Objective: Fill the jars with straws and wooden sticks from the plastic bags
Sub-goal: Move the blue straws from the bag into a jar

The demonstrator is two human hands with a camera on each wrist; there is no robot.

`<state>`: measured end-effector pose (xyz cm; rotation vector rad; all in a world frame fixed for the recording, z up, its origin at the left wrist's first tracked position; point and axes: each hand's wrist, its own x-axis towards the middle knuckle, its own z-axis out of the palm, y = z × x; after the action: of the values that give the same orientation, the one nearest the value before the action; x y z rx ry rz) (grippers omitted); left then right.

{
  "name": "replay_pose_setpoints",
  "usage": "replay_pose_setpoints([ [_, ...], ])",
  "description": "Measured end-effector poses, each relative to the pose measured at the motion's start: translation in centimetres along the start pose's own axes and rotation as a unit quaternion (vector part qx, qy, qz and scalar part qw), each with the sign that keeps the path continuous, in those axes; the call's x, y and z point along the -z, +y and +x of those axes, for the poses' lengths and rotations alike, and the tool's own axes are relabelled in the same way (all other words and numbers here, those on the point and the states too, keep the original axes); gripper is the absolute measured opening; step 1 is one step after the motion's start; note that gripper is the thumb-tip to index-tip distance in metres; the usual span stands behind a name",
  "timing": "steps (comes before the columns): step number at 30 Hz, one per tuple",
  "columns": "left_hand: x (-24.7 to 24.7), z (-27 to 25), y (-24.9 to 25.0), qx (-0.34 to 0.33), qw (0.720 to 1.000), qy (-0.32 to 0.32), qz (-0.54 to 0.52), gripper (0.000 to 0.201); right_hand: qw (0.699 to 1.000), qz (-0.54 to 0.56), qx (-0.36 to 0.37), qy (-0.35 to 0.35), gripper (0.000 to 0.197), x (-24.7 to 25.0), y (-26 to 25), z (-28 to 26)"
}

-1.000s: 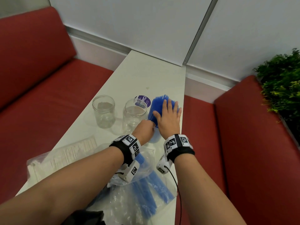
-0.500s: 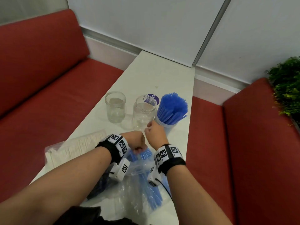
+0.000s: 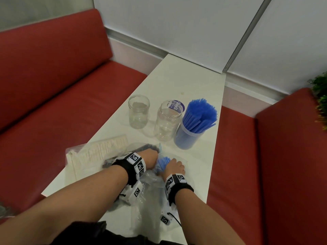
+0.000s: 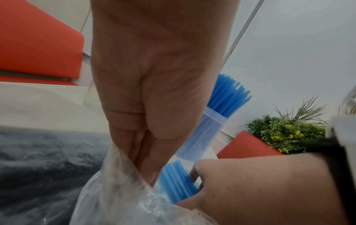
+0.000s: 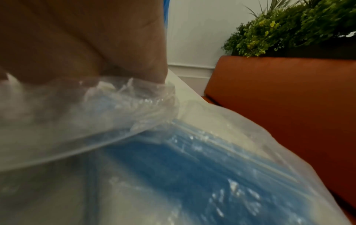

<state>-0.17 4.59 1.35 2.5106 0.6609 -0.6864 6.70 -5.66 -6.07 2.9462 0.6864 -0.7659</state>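
The right hand (image 3: 174, 167) closes its fingers round a bundle of blue straws (image 3: 162, 163) at the mouth of a clear plastic bag (image 3: 150, 190); the left hand (image 4: 154, 106) pinches the bag's edge, holding the mouth open. The straws are probably light, smooth and easily crushed, so a loose bundle may fan out or slip; a moderate grip around the bundle near mid-length seems advisable. The bag film is limp and offers no support. Just beyond the hands stand a plastic jar (image 3: 187, 137) already packed with straws, and two empty glass jars (image 3: 167, 121) (image 3: 138, 112), close together. A second bag holding wooden sticks (image 3: 99, 152) lies to the left. All rest on a narrow white table (image 3: 185, 80) between red benches (image 3: 62, 89), against a pale wall; a plant (image 3: 320, 96) stands at right.
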Motion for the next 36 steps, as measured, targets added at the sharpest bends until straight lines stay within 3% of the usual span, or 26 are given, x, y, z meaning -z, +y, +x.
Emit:
replay_pose_setpoints([
  [3, 0.1, -0.1, -0.5, 0.0, 1.0, 0.011, -0.013, 0.028, 1.0, 0.003, 0.022, -0.006, 0.039, -0.2, 0.9, 0.1],
  [6, 0.1, 0.3, -0.6, -0.015, 1.0, 0.004, -0.003, 0.029, 0.999, 0.019, 0.035, -0.023, 0.039, 0.4, 1.3, 0.2],
  [12, 0.0, 0.7, -0.1, -0.01, 0.999, 0.017, 0.025, 0.027, 0.998, -0.027, 0.045, 0.044, 0.036, 0.5, 1.4, 0.0],
  [18, -0.4, 1.2, -0.5, 0.018, 0.999, 0.032, 0.028, 0.029, 0.999, -0.014, 0.037, -0.016, 0.038, 0.7, 2.0, -0.1],
  [23, -0.4, 1.2, -0.3, 0.02, 0.999, 0.023, 0.039, 0.029, 0.995, 0.095, 0.013, -0.036, 0.05, 1.3, 2.4, -0.1],
  [27, 0.2, 0.9, 0.1, 0.013, 0.998, 0.026, 0.063, 0.033, 0.985, 0.144, 0.082, -0.039, 0.029, 2.5, 2.5, -0.2],
  [31, 1.1, 0.7, 0.3, 0.025, 0.993, 0.042, 0.108, 0.034, 0.96, 0.242, 0.137, -0.021, 0.02, 3.0, 3.1, -0.6],
  [36, 1.2, 0.4, 0.6, 0.035, 0.991, 0.034, 0.127, 0.038, 0.91, 0.382, 0.157, 0.022, 0.014, 4.5, 3.9, -1.1],
])
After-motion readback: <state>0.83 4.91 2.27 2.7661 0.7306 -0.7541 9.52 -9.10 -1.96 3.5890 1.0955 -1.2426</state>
